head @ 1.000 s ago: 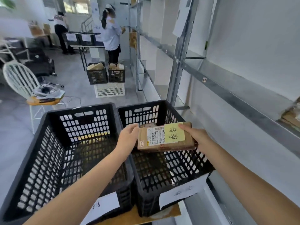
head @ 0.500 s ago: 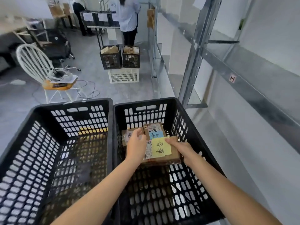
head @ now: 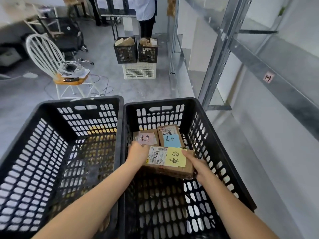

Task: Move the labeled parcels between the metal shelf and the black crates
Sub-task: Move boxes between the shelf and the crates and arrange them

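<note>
Two black crates stand side by side below me. Inside the right crate I hold a brown parcel with a yellow note low over the floor of the crate, my left hand on its left end and my right hand on its right end. Behind it lie a parcel with a pink note and a parcel with a blue note. The left crate shows no parcels. The metal shelf runs along the right.
A white chair with cables and devices on its seat stands at the left. Further back, two black crates with parcels sit on a white crate, and a person stands behind them by a table.
Both hands have lowered the yellow-note parcel from above the right crate's rim down into it, in front of the two parcels lying there. My view has tilted downward.
</note>
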`<state>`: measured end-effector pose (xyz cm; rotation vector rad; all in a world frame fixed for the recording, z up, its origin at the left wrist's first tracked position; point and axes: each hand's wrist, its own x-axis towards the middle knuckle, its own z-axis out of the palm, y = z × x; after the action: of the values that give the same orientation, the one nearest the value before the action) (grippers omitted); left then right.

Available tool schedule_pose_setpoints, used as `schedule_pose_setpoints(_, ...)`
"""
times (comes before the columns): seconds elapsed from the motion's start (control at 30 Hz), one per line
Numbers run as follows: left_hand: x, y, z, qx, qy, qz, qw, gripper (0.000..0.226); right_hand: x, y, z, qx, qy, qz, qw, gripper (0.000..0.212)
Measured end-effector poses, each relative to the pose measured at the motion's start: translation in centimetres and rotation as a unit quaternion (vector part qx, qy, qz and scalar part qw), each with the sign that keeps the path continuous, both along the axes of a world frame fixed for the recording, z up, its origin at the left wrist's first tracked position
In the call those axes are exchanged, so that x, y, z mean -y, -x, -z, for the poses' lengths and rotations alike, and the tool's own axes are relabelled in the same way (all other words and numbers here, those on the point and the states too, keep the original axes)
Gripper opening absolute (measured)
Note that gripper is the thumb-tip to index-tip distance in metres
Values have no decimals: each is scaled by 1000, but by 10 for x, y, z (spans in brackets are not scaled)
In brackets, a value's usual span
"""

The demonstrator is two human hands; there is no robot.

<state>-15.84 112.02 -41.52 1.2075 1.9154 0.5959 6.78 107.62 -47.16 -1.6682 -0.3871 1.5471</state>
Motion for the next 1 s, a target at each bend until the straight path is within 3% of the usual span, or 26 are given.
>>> schedule_pose_setpoints(0.3,0,16,1,6,-4,20,1000,34,18,26,13,-35,12,16,999,41)
schedule_pose_setpoints(0.47,1,19,3,4,4,45,999,15,9,12,13,26,-7,-14,1000,46)
schedule_pose_setpoints(0.7,4,14,8,12,-9,50,999,28,-15,13,26,27,-2,-3,1000,47)
schedule_pose_setpoints(0.83,5,13,13,5,3,50,999,38,-11,28,47,7,23,21,999,61)
schedule_pose_setpoints(0.9,5,13,14,3,-9,51,999,40,-13,34,52,30,33,20,999,67)
schedule_pose_setpoints(1.0,7,13,11,8,-40,65,997,37,-21,40,47,156,31,-24,987,67)
